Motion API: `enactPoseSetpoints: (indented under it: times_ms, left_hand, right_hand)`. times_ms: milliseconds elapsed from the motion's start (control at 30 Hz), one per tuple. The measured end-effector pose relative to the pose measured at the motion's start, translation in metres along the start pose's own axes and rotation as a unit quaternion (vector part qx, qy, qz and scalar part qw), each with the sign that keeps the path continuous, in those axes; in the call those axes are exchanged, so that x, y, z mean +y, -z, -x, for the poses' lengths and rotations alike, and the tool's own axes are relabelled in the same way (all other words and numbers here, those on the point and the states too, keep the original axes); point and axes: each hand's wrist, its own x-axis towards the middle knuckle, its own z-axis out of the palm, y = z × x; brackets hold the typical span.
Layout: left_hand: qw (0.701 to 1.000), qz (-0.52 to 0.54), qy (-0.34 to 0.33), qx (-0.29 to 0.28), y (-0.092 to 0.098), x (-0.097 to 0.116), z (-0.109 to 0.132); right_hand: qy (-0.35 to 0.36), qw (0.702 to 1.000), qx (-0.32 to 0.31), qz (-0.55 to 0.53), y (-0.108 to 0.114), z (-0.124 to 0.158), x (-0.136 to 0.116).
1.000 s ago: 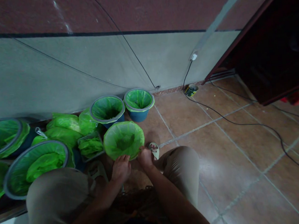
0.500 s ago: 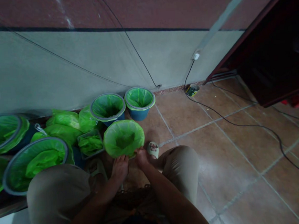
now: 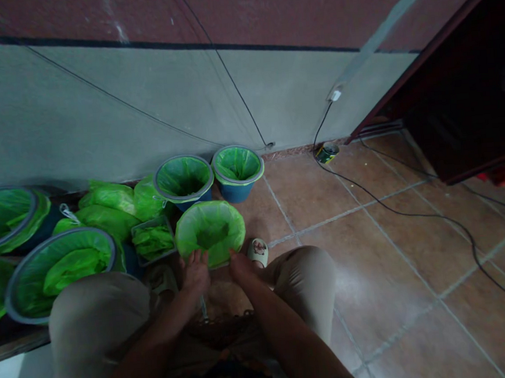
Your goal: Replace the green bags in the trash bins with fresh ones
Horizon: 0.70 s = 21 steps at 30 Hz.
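Both hands slid left along the bin's rim; your left hand (image 3: 195, 273) and right hand (image 3: 240, 264) pinch the green bag (image 3: 210, 232) (tug evenly, gently).

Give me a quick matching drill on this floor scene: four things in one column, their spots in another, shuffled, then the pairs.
Things:
1. lined bucket
2. tin can
3. sandal
4. small tray of green bags

Places:
A. at the wall, beside the black cable
B. just left of the lined bucket
C. at both hands, left hand and right hand on its near rim
D. by the right knee

Pairs: 1-C, 2-A, 3-D, 4-B
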Motion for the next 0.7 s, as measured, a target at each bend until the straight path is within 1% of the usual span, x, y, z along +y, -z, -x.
enactPoseSetpoints:
  times_ms: [100,133,200,300,367,433,533,700]
  left_hand:
    - [0.999,-0.001,0.002,0.049,0.021,-0.004,0.006]
    - [0.998,-0.004,0.007,0.055,0.026,-0.007,0.009]
    - [0.999,-0.009,0.013,0.035,0.031,-0.013,0.014]
    - [1.0,0.0,-0.017,-0.022,0.025,-0.019,0.019]
    - [0.999,0.013,-0.038,-0.031,0.017,-0.021,0.02]
    - [0.998,0.025,-0.05,-0.022,0.01,-0.021,0.019]
    - [0.998,0.04,-0.056,-0.007,0.005,-0.021,0.013]
    - [0.998,0.037,-0.043,0.001,0.001,-0.024,0.005]
  right_hand:
    - [0.027,0.999,0.019,0.027,0.005,0.008,-0.002]
    - [0.043,0.998,0.031,0.04,0.006,0.012,-0.002]
    - [0.081,0.993,0.048,0.066,0.005,0.019,-0.004]
    - [0.157,0.981,0.052,0.098,-0.004,0.025,-0.007]
    - [0.217,0.968,0.055,0.118,-0.012,0.024,-0.011]
    - [0.255,0.956,0.057,0.133,-0.018,0.021,-0.014]
    - [0.258,0.954,0.061,0.138,-0.022,0.016,-0.017]
    - [0.239,0.959,0.056,0.141,-0.019,0.013,-0.018]
